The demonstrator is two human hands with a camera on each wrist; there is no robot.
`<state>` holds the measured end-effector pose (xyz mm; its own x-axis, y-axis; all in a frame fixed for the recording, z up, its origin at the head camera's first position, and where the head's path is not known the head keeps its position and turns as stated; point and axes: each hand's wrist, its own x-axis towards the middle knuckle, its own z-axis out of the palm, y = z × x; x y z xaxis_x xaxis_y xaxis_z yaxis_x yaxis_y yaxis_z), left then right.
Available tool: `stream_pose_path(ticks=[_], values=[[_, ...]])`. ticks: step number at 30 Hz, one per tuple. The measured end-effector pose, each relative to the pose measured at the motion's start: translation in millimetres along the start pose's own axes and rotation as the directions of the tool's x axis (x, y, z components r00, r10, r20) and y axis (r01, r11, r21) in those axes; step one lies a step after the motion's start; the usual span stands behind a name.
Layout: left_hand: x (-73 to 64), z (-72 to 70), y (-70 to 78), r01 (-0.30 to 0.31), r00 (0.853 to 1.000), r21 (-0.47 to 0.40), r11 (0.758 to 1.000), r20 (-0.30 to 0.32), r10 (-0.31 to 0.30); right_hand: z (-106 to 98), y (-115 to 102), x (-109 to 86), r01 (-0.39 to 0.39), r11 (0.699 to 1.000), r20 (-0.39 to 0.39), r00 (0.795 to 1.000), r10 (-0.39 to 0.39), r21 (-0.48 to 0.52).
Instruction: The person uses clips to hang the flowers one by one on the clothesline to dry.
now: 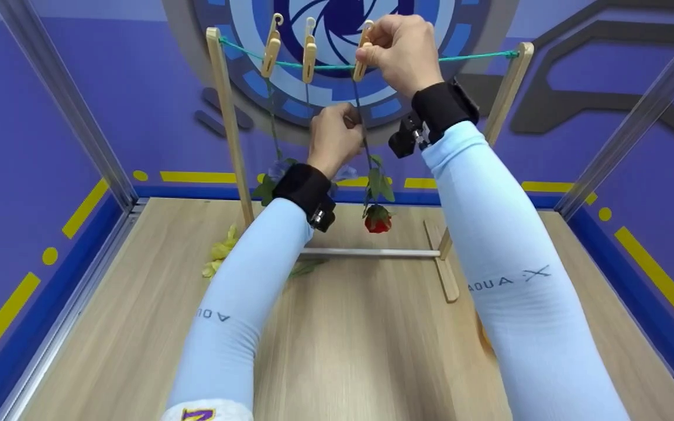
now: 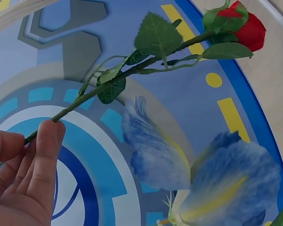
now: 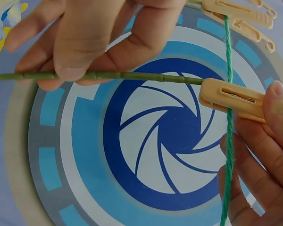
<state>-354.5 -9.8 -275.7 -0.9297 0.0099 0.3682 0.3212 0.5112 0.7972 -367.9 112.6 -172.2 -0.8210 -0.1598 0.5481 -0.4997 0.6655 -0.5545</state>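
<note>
A red rose hangs head down on its long green stem. My left hand pinches that stem between thumb and fingers, above the leaves. The stem's upper end meets the nose of a wooden clothespin on the green string; whether it is clamped I cannot tell. My right hand pinches the tail of this clothespin between thumb and fingers. Farther left, two more clothespins sit on the string with stems below them. Blue flowers hang behind my left hand, partly hidden by it.
Wooden posts hold the string at both ends, joined low down by a pale crossbar. A yellow flower lies on the table at the left. An orange object is mostly hidden by my right sleeve. Printed panels surround the table.
</note>
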Motion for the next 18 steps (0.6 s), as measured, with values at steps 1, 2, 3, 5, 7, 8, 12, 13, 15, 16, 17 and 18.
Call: stream_pose_path(ticks=[1, 2, 3, 5, 7, 8, 12, 13, 15, 16, 17, 18], values=[[0.0, 0.2, 0.5, 0.004, 1.000, -0.008, 1.000, 0.003, -0.004, 0.1, 0.2, -0.2, -0.003, 1.000, 0.003, 1.000, 0.003, -0.008], [-0.2, 0.5, 1.0, 0.010, 1.000, -0.021, 1.000, 0.010, -0.010, 0.2, 0.6, -0.5, -0.005, 1.000, 0.005, 1.000, 0.005, -0.016], [-0.3, 0.9, 1.2, 0.016, 1.000, -0.034, 0.999, 0.017, -0.016, 0.3, 0.7, -0.9, -0.008, 1.000, 0.008, 1.000, 0.009, -0.021], [-0.6, 1.5, 1.8, 0.024, 0.999, -0.055, 0.998, 0.028, -0.023, 0.6, 1.1, -1.4, -0.015, 1.000, 0.015, 1.000, 0.016, -0.025], [-0.7, 1.9, 2.5, 0.022, 0.999, -0.073, 0.997, 0.033, -0.019, 0.5, 1.2, -1.8, -0.022, 0.999, 0.023, 0.999, 0.023, -0.026], [-0.6, 2.1, 2.8, 0.021, 0.999, -0.084, 0.996, 0.035, -0.018, 0.5, 1.2, -1.9, -0.026, 0.999, 0.026, 0.999, 0.026, -0.023], [-0.1, 2.5, 3.9, 0.012, 1.000, -0.093, 0.996, 0.029, -0.009, 0.4, 0.9, -2.4, -0.034, 0.999, 0.031, 0.999, 0.035, -0.030], [0.1, 2.7, 4.1, 0.014, 0.999, -0.096, 0.995, 0.030, -0.011, 0.3, 0.7, -2.6, -0.036, 0.999, 0.030, 0.999, 0.037, -0.031], [0.1, 2.8, 4.7, 0.015, 0.999, -0.106, 0.994, 0.033, -0.012, 0.3, 0.5, -3.0, -0.035, 0.999, 0.026, 0.999, 0.036, -0.035], [0.3, 2.9, 5.0, 0.020, 0.999, -0.111, 0.994, 0.037, -0.016, 0.3, 0.4, -3.2, -0.036, 0.999, 0.026, 0.999, 0.037, -0.034], [0.3, 2.9, 5.3, 0.027, 0.999, -0.116, 0.993, 0.043, -0.022, 0.2, 0.4, -3.5, -0.035, 0.999, 0.027, 0.999, 0.036, -0.033], [0.4, 3.1, 5.6, 0.029, 0.999, -0.123, 0.992, 0.044, -0.023, 0.1, 0.5, -3.7, -0.033, 0.999, 0.028, 0.999, 0.034, -0.033]])
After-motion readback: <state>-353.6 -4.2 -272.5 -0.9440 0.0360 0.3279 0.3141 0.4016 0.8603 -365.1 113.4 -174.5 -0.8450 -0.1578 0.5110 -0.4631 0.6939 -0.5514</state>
